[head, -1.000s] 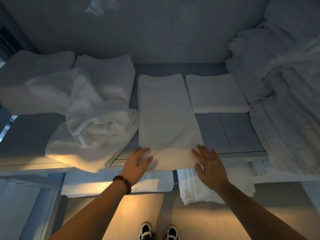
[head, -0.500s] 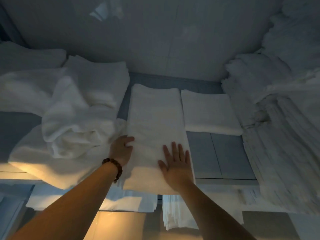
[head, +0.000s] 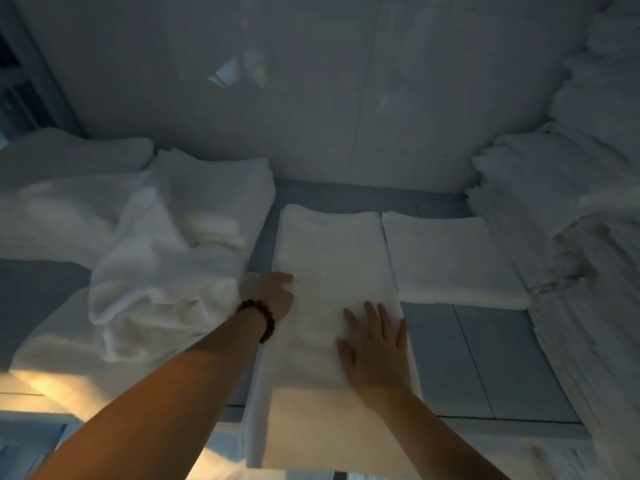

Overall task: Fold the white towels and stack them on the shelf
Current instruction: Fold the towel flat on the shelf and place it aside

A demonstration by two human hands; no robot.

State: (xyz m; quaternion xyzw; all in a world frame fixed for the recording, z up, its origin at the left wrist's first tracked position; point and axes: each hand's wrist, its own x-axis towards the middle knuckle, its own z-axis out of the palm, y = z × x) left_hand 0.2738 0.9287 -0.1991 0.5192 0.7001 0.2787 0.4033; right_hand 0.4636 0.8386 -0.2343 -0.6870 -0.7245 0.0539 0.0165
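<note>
Towel [head: 329,265] white, folded long, overhanging shelf [head: 485,362]; right hand [head: 375,351] flat on it, left hand [head: 273,296] pinching edge.

Dark bead bracelet [head: 259,319]; glossy grey wall [head: 311,98] at back.

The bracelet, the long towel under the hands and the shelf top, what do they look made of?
Bracelet: round dark-brown beads with a dull sheen, likely wood, though stone or resin is possible. Long towel: white cotton-like cloth, matte, with a soft thick folded edge. Shelf: smooth grey panels with straight seams, perhaps painted metal or laminate.
</note>
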